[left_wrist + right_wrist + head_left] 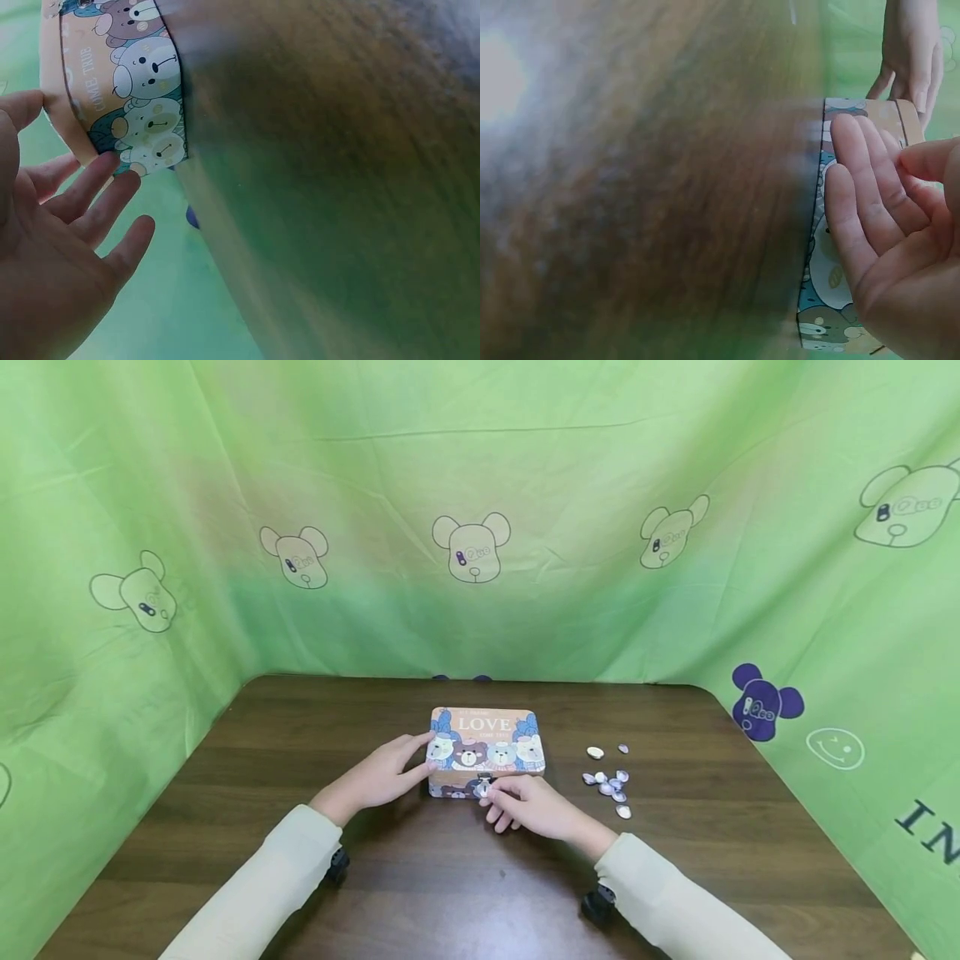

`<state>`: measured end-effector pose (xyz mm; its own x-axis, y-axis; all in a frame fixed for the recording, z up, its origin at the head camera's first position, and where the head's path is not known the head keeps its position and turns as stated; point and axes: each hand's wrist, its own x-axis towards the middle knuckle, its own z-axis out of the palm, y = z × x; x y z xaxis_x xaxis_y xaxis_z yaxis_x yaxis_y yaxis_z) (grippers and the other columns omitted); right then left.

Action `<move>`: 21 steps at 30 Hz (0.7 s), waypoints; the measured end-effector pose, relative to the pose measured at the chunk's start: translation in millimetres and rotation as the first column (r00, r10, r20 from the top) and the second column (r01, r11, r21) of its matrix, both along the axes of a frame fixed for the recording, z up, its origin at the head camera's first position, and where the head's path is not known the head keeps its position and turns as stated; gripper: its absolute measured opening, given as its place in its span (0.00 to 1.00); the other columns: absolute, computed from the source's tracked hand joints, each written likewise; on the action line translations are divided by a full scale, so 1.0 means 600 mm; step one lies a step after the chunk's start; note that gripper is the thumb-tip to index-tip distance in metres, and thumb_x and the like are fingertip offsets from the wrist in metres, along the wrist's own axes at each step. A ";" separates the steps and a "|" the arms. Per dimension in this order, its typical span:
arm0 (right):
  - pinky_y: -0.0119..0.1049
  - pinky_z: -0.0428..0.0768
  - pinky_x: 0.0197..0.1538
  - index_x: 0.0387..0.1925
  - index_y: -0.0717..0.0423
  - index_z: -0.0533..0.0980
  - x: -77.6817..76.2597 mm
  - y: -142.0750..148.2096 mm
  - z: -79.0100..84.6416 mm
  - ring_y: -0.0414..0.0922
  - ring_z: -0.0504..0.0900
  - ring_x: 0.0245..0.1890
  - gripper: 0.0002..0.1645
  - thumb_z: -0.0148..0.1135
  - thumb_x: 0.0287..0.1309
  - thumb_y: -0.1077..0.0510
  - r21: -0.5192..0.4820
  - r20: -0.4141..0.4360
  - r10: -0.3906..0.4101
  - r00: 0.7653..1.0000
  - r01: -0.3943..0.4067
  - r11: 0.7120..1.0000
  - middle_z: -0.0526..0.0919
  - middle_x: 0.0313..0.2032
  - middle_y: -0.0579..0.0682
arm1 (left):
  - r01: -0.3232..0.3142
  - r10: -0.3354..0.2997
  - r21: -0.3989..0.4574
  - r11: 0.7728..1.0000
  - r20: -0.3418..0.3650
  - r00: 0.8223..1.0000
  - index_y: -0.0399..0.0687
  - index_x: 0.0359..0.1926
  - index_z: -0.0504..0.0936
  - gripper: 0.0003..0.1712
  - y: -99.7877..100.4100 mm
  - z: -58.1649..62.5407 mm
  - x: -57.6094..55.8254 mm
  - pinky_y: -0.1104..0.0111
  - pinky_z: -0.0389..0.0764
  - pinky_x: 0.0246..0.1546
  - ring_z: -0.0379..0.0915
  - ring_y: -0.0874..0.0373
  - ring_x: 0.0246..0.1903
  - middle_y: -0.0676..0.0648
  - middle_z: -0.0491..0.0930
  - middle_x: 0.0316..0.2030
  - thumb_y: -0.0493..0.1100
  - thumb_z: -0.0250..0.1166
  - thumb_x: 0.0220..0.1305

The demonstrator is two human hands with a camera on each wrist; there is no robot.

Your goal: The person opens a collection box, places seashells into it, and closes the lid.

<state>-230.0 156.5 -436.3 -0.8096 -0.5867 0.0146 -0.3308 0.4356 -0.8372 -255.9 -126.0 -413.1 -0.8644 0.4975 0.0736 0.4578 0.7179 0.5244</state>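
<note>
A green cloth printed with bear heads [570, 631] hangs behind your brown surface [750, 827]. The closed "LOVE" box [483, 745] sits on it, in front of you. Your left hand [382, 774] rests its spread fingers against the box's left side; your right hand [536, 806] is at its front. Small whitish-violet pieces [605, 789] lie to the right. Your right thumb and forefinger pinch the front clasp [482, 787].

Left grip [384, 774] loose, fingers apart; right grip [536, 810] in a pinch of thumb and forefinger.
</note>
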 end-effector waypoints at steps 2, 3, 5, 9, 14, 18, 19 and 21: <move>0.38 0.83 0.31 0.42 0.64 0.82 0.001 -0.001 0.005 0.47 0.87 0.29 0.18 0.49 0.77 0.57 -0.012 0.007 -0.004 1.000 0.005 1.000 0.87 0.31 0.52 | -0.006 0.006 -0.008 1.000 -0.018 1.000 0.45 0.76 0.62 0.36 0.001 0.003 0.001 0.51 0.67 0.65 0.66 0.46 0.66 0.38 0.69 0.66 0.58 0.54 0.76; 0.38 0.83 0.31 0.42 0.65 0.82 0.002 -0.001 0.007 0.47 0.87 0.29 0.17 0.50 0.77 0.57 -0.020 0.010 -0.009 1.000 0.009 1.000 0.87 0.31 0.53 | -0.013 0.012 -0.006 1.000 -0.023 1.000 0.45 0.76 0.63 0.36 0.002 0.005 0.002 0.50 0.68 0.64 0.67 0.46 0.65 0.39 0.70 0.66 0.58 0.54 0.76; 0.38 0.83 0.30 0.43 0.65 0.82 0.002 0.000 0.010 0.48 0.87 0.29 0.17 0.50 0.77 0.57 -0.032 0.010 -0.017 1.000 0.018 0.999 0.87 0.31 0.53 | -0.023 0.023 -0.005 1.000 -0.031 0.999 0.46 0.75 0.64 0.35 0.004 0.008 0.003 0.50 0.69 0.64 0.68 0.47 0.65 0.40 0.71 0.65 0.59 0.54 0.76; 0.41 0.83 0.30 0.43 0.67 0.82 0.005 -0.002 0.019 0.53 0.87 0.29 0.16 0.51 0.76 0.60 -0.062 -0.001 -0.034 0.999 0.034 0.998 0.86 0.31 0.55 | -0.036 0.036 0.004 0.999 -0.059 0.998 0.50 0.74 0.67 0.34 0.005 0.013 0.005 0.50 0.69 0.64 0.68 0.47 0.65 0.42 0.72 0.65 0.60 0.55 0.75; 0.45 0.84 0.31 0.43 0.72 0.80 0.021 -0.011 0.063 0.59 0.86 0.29 0.15 0.50 0.76 0.64 -0.091 -0.023 -0.032 0.999 0.030 0.995 0.85 0.30 0.60 | -0.031 0.031 0.010 0.999 -0.095 0.995 0.52 0.73 0.68 0.34 0.002 0.020 0.003 0.49 0.70 0.63 0.69 0.47 0.65 0.43 0.72 0.65 0.59 0.58 0.72; 0.45 0.84 0.31 0.43 0.73 0.79 0.025 -0.012 0.085 0.60 0.86 0.29 0.14 0.49 0.75 0.65 -0.113 -0.035 -0.021 0.999 0.017 0.993 0.85 0.30 0.60 | -0.035 0.038 0.029 0.999 -0.112 0.993 0.52 0.74 0.67 0.36 0.000 0.020 0.000 0.48 0.72 0.60 0.71 0.47 0.63 0.43 0.72 0.65 0.56 0.62 0.69; 0.46 0.84 0.31 0.43 0.73 0.79 0.024 -0.011 0.085 0.60 0.86 0.29 0.15 0.49 0.75 0.65 -0.115 -0.034 -0.020 0.999 0.016 0.993 0.85 0.30 0.61 | -0.038 0.041 0.030 0.999 -0.118 0.992 0.52 0.74 0.66 0.37 0.000 0.018 -0.001 0.48 0.72 0.60 0.71 0.47 0.62 0.43 0.72 0.65 0.55 0.62 0.68; 0.48 0.84 0.32 0.44 0.73 0.79 0.018 -0.010 0.078 0.61 0.86 0.29 0.15 0.49 0.75 0.65 -0.110 -0.027 -0.024 0.999 0.021 0.994 0.85 0.31 0.61 | -0.040 0.045 0.041 0.998 -0.122 0.991 0.51 0.74 0.65 0.37 0.001 0.014 -0.003 0.48 0.74 0.59 0.72 0.47 0.61 0.43 0.72 0.65 0.53 0.62 0.68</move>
